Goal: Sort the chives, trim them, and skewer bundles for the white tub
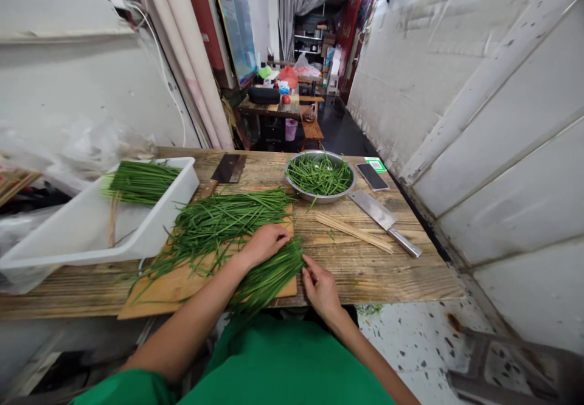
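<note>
On a wooden cutting board point(180, 283) lies a bundle of green garlic chives point(269, 274), its even ends toward the right. My left hand point(266, 244) rests over the upper side of this bundle, fingers curled together on the stalks. At the right ends is my right hand point(322, 286), with the index finger stretched to the stalk tips and the thumb a little apart from it. Behind the bundle, a larger loose pile of chives point(228, 216) spreads across the board. The stalks under my left fingers are partly hidden.
A white tray point(157, 244) with more chives stands left. A cleaver point(230, 168) lies behind the pile. Toward the right are a metal bowl point(292, 187) of cut chives, bamboo skewers point(353, 230), another cleaver point(376, 210) and a phone point(373, 177). A stool point(515, 368) stands below right.
</note>
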Tool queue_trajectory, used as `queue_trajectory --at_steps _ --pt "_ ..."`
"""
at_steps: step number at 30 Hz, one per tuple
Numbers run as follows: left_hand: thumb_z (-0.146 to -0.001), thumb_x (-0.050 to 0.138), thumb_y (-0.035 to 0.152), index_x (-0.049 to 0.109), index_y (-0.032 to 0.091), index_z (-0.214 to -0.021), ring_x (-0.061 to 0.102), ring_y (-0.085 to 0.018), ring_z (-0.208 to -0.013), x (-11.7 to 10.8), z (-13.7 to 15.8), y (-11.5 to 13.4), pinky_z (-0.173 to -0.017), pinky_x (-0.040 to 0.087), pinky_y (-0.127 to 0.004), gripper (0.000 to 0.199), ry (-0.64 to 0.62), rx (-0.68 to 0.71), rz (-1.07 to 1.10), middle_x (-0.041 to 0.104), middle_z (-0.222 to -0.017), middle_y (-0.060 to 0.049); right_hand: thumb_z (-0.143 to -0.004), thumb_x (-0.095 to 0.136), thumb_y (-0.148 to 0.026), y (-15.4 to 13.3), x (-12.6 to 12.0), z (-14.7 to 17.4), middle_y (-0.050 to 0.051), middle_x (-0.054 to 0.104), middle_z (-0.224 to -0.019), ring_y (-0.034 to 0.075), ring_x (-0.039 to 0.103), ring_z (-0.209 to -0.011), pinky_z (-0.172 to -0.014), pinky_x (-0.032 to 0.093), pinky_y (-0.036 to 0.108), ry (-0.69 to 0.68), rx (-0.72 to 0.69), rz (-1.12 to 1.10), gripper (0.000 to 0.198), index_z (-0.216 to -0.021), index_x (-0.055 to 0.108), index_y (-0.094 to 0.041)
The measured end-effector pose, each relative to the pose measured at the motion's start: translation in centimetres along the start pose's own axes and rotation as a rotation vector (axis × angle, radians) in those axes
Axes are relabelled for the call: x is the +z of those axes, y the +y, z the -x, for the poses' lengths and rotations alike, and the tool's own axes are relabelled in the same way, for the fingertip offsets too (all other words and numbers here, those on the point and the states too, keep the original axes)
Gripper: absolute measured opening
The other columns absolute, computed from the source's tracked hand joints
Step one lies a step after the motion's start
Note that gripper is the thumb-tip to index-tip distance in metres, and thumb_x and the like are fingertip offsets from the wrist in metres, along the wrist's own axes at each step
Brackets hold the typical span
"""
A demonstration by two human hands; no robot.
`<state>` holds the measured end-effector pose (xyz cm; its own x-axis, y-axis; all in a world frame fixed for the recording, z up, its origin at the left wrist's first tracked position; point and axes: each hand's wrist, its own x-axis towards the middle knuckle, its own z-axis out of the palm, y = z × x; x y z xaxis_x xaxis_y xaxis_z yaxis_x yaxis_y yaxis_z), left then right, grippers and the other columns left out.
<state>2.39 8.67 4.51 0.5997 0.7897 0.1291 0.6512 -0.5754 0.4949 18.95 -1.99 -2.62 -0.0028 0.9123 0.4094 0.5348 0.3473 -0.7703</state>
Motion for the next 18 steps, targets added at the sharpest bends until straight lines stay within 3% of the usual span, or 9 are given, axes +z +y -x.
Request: queue_trajectory --at_steps 4,6,10,13,18 --pt "-0.081 0.044 0.020 0.065 0.018 -0.084 0.056 -0.014 -0.080 -0.2 0.3 -0.2 -0.074 0.039 -0.023 0.021 -0.062 0.087 0.059 0.065 -0.083 -0.003 -0.083 0.042 -0.020 -0.1 0.0 0.0 0.008 0.066 -0.098 0.017 0.064 -0.080 -0.070 0.052 0.028 0.004 0.010 -0.006 0.034 -0.115 0.054 -0.018" --pt "-0.082 0.044 0.021 0.065 0.018 -0.086 0.056 -0.015 -0.084 -0.8 0.4 -0.8 -0.078 0.039 -0.024 0.021 -0.033 0.080 0.035 0.065 -0.089 -0.004 -0.083 0.042 -0.019 -0.1 0.0 0.1 0.008 0.065 -0.100 0.017 0.064 -0.081 -0.071 0.052 0.028 0.001 0.011 -0.014 0.034 -0.115 0.054 -0.018" --pt "-0.081 0.045 0.022 0.065 0.017 -0.086 0.053 -0.017 -0.083 -2.3 0.2 -2.5 -0.078 0.038 -0.028 0.021 0.120 -0.033 -0.231 0.063 -0.083 -0.007 -0.083 0.042 -0.019 -0.1 0.0 0.1 0.009 0.065 -0.099 0.017 0.064 -0.079 -0.069 0.052 0.028 -0.009 0.017 -0.024 0.034 -0.115 0.054 -0.017" --pt "-0.077 0.050 0.019 0.066 0.017 -0.081 0.051 -0.019 -0.081 -3.0 -0.1 -3.5 -0.075 0.037 -0.029 0.016 0.098 -0.056 -0.401 0.060 -0.077 -0.007 -0.083 0.042 -0.020 -0.3 -0.1 0.0 0.009 0.066 -0.098 0.017 0.064 -0.077 -0.068 0.052 0.028 -0.003 0.019 -0.023 0.034 -0.114 0.055 -0.017" --pt "-0.076 0.052 0.021 0.066 0.019 -0.083 0.049 -0.020 -0.079 -3.0 -0.7 -3.8 -0.070 0.036 -0.029 0.016 0.050 -0.046 -0.511 0.057 -0.076 -0.007 -0.083 0.041 -0.019 -0.4 -0.1 0.0 0.009 0.066 -0.095 0.017 0.064 -0.076 -0.068 0.052 0.027 0.005 0.008 -0.019 0.034 -0.114 0.055 -0.016"
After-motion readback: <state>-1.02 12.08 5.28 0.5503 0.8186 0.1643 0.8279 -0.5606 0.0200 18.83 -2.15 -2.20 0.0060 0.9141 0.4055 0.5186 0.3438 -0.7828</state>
